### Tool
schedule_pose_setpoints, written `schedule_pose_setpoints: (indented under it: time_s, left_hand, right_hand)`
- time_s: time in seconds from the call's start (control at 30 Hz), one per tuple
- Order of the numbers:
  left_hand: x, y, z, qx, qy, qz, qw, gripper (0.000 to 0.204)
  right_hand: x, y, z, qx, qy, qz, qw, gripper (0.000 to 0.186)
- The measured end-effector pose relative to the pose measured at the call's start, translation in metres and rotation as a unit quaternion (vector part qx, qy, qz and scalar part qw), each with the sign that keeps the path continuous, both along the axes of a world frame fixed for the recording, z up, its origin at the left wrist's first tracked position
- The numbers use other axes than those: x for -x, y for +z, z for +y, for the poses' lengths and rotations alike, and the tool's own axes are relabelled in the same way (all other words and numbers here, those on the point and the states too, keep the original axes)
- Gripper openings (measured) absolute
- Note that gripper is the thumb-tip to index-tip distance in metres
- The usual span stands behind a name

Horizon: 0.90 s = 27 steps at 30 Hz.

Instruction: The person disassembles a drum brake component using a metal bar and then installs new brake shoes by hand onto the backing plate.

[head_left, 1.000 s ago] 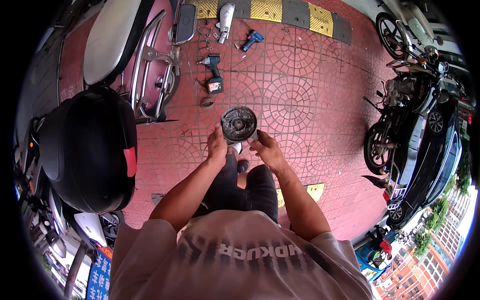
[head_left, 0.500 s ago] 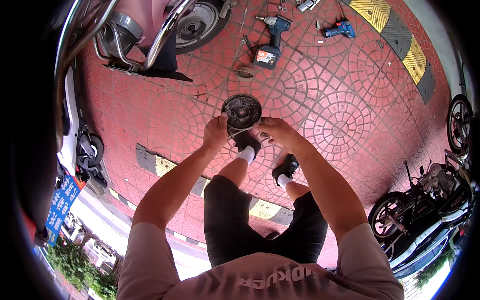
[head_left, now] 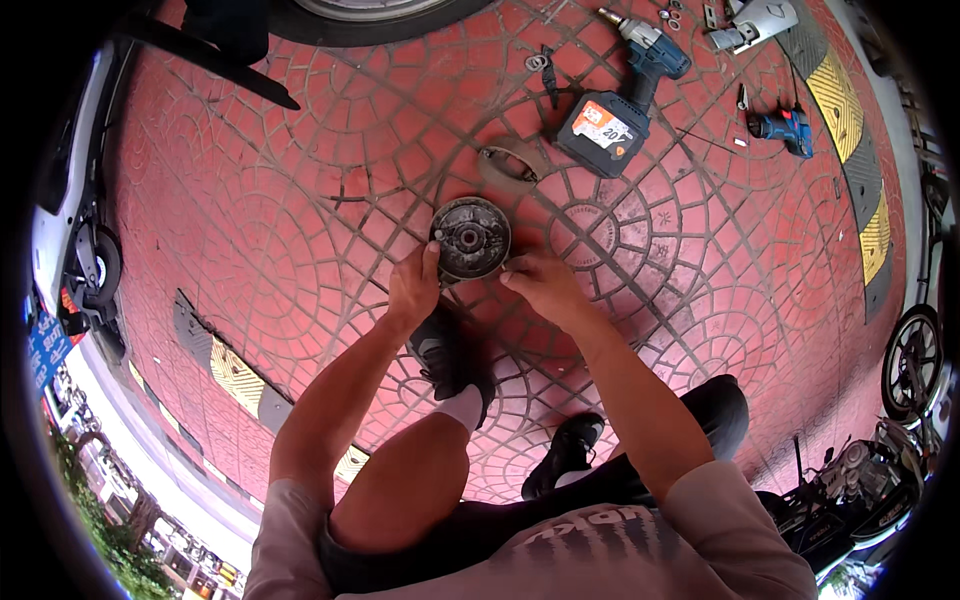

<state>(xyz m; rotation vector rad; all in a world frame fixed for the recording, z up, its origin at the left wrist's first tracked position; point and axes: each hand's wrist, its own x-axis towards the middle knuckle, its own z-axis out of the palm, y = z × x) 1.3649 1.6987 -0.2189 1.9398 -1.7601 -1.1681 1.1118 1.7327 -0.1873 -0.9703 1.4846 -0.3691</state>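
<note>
A round, dark metal brake plate, greasy and with a hole in its middle, is held low over the paving in front of me. My left hand grips its lower left rim, thumb on top and the other fingers under it. At the lower right rim, the closed fingers of my right hand pinch the edge; their undersides are hidden. Just beyond the plate a curved brown brake shoe lies on the ground. To its right rests a blue and black cordless impact wrench.
A smaller blue power tool lies at the far right, below a silver metal part. Washers are scattered nearby. A wheel stands at the top edge. Yellow-black speed bumps and parked motorcycles flank the red paving.
I have sunk lower, knees bent and spread, so the ground and tools look nearer. The brake plate stays between my hands and has come down with them.
</note>
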Motion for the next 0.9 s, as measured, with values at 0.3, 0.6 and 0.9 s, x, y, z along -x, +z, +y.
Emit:
schedule_pose_setpoints:
  time_s: [0.3, 0.6, 0.9]
  left_hand:
    - [-0.029, -0.015, -0.002, -0.019, -0.054, -0.023, 0.998, 0.042]
    - [-0.026, 0.018, -0.010, -0.030, 0.058, -0.016, 0.998, 0.046]
    - [0.005, 0.037, -0.023, -0.006, 0.129, 0.130, 0.983, 0.038]
  right_hand:
    - [0.034, -0.023, -0.084, 0.315, -0.053, 0.287, 0.903, 0.040]
    - [0.031, -0.037, -0.110, 0.278, -0.041, 0.292, 0.914, 0.034]
    - [0.034, -0.007, -0.089, 0.374, 0.015, 0.302, 0.877, 0.030]
